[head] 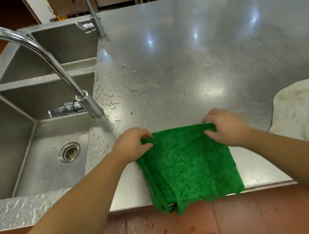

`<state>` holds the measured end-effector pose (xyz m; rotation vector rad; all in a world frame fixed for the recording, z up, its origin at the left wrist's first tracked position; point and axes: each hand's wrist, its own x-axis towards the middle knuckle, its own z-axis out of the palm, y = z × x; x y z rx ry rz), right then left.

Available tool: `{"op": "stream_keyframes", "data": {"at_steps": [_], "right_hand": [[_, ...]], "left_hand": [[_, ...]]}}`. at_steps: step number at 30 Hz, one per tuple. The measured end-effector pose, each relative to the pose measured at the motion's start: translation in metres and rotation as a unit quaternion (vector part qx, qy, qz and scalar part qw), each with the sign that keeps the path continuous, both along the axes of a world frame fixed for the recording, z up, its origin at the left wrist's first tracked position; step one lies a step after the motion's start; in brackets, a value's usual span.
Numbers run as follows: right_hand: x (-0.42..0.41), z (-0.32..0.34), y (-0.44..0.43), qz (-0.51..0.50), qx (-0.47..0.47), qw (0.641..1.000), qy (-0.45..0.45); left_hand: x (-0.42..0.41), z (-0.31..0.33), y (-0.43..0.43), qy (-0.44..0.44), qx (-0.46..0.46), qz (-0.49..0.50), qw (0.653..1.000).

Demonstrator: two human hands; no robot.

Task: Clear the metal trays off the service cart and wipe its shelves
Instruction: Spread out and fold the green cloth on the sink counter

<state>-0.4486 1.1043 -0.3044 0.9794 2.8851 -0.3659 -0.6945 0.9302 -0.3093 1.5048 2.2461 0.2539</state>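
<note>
A green cloth (188,164) lies folded on the steel counter (209,46), its near edge hanging over the counter's front. My left hand (131,144) pinches the cloth's far left corner between thumb and fingers. My right hand (226,127) pinches the far right corner the same way. No service cart or metal trays are in view.
A double sink (22,149) with a drain and a tall curved tap (37,54) is at the left; a second tap (94,14) stands behind. Water drops lie on the counter near the taps. A stained white cloth (308,113) lies at the right. Red tiled floor lies below.
</note>
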Motion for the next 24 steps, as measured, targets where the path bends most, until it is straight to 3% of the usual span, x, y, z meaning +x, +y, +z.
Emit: {"op": "stream_keyframes", "data": {"at_steps": [4, 13, 17, 24], "right_hand": [[-0.002, -0.008, -0.031, 0.098, 0.038, 0.994, 0.008], [0.016, -0.015, -0.07, 0.028, 0.051, 0.995, -0.078], [0.026, -0.015, -0.092, 0.022, 0.043, 0.997, -0.067], [0.045, -0.014, -0.121, 0.04, 0.044, 0.998, -0.027]], "left_hand": [[0.022, -0.008, -0.009, -0.013, 0.006, -0.047, 0.999], [0.034, -0.009, -0.052, -0.019, 0.008, -0.053, 0.998], [0.042, -0.011, -0.075, -0.011, 0.01, -0.06, 0.998], [0.079, -0.012, -0.118, -0.024, 0.072, 0.027, 0.997]]}}
